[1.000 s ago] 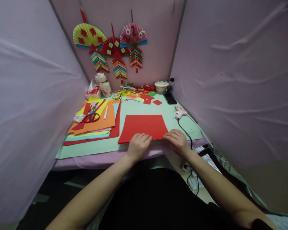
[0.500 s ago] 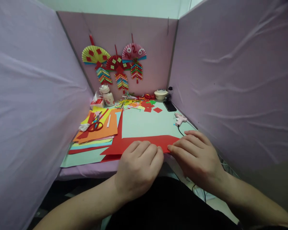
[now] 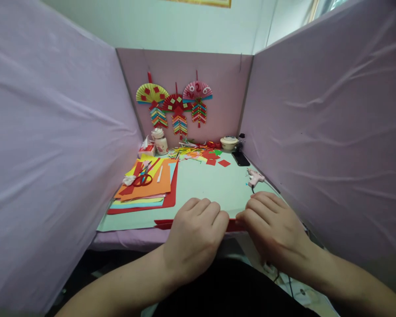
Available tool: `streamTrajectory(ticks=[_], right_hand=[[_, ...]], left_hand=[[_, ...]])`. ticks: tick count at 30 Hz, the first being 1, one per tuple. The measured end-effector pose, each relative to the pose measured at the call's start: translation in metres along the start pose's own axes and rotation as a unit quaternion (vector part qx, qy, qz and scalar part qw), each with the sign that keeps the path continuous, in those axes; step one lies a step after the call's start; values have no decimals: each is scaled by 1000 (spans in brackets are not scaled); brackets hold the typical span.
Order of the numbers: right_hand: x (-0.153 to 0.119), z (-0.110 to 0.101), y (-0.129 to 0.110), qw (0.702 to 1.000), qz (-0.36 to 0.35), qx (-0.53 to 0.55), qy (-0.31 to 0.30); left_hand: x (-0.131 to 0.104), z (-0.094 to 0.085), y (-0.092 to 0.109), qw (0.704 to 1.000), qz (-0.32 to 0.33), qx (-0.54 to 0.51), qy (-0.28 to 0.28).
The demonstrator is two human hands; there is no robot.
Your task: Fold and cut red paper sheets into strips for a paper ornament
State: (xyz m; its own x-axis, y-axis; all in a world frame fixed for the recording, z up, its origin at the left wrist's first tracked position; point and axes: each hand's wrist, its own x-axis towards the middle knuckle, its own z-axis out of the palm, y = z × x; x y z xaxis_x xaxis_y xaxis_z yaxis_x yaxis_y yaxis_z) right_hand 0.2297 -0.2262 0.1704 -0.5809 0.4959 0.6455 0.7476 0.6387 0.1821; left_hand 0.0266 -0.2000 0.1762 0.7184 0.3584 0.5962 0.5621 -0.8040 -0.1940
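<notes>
At table's front edge (image 3: 132, 223) | left hand (image 3: 198, 237), right hand (image 3: 273, 226): fingers pinching red paper (image 3: 164, 224)

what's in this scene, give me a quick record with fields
left hand: grips red paper at table edge
right hand: grips red paper
table left: coloured paper stack, red-handled scissors on top
table right: pink glue gun, black phone
table back: paper scraps, bottle, tissue box, bowl
panel: three hanging fan decorations
</notes>
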Motion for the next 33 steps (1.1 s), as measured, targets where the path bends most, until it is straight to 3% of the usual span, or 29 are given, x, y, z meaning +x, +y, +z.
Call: streamTrajectory(ticks=[8, 15, 21, 28, 33], right_hand=[[-8, 4, 5, 999, 35, -6, -36], [-14, 1, 8, 998, 39, -14, -51], [-15, -4, 6, 998, 32, -10, -52], [-22, -12, 8, 999, 23, -3, -45], [-25, -23, 7, 997, 21, 10, -71]], left_hand=[[-9, 5, -10, 1000, -12, 17, -14], [-18, 2, -17, 998, -33, -36, -50], [-26, 1, -17, 998, -25, -47, -14], [-38, -19, -23, 995, -54, -53, -68], [-49, -26, -27, 997, -51, -56, -22]])
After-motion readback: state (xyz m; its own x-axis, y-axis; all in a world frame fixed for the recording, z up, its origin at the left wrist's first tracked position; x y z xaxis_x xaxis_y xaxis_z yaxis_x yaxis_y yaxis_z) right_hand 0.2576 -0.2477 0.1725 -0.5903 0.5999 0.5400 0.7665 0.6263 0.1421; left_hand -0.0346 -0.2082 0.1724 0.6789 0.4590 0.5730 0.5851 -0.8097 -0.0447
